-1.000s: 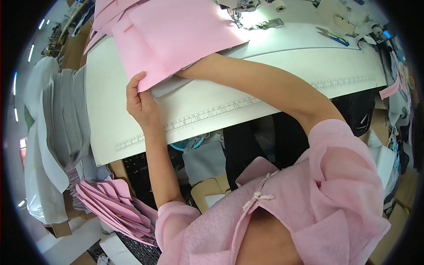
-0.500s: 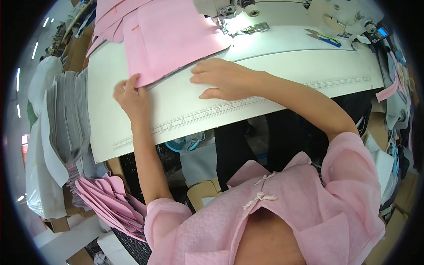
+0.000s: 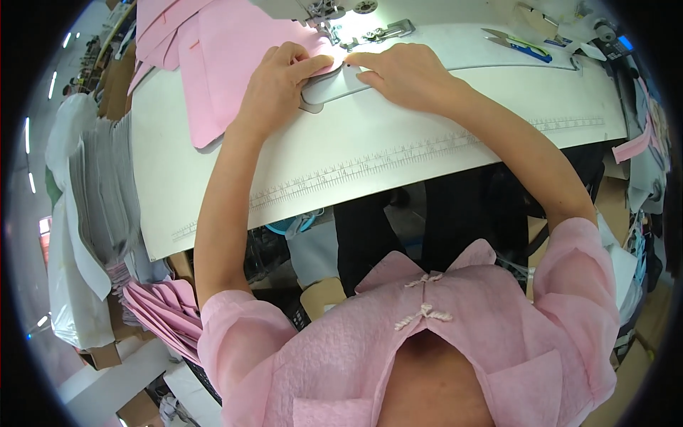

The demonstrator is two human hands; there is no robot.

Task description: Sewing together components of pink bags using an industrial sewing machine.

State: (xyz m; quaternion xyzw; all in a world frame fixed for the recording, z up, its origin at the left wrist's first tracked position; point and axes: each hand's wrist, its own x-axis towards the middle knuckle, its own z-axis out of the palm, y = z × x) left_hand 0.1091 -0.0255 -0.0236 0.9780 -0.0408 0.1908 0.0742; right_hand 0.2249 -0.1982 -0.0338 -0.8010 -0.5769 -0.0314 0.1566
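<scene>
A pink fabric panel with a dark grey underside (image 3: 224,78) lies on the white sewing table (image 3: 284,160), its right end near the lit presser foot of a sewing machine (image 3: 329,30). My left hand (image 3: 281,82) rests at the panel's right edge, thumb and fingers closed on it just in front of the foot. My right hand (image 3: 409,75) is beside it, its index fingertip near the panel's corner and its thumb apart from the finger. A rounded metal plate edge (image 3: 313,107) shows in the tabletop below the left hand.
Blue-handled scissors (image 3: 518,46) lie at the back right. More pink pieces (image 3: 160,32) are heaped at the back left. Stacked grey sheets (image 3: 107,185) stand left of the table, above a bundle of pink pieces (image 3: 163,309). A printed ruler strip (image 3: 398,153) runs along the front edge.
My left hand has moved from the panel's near left corner to its right edge by the foot. My right hand has moved up and right to the foot. The view has shifted slightly.
</scene>
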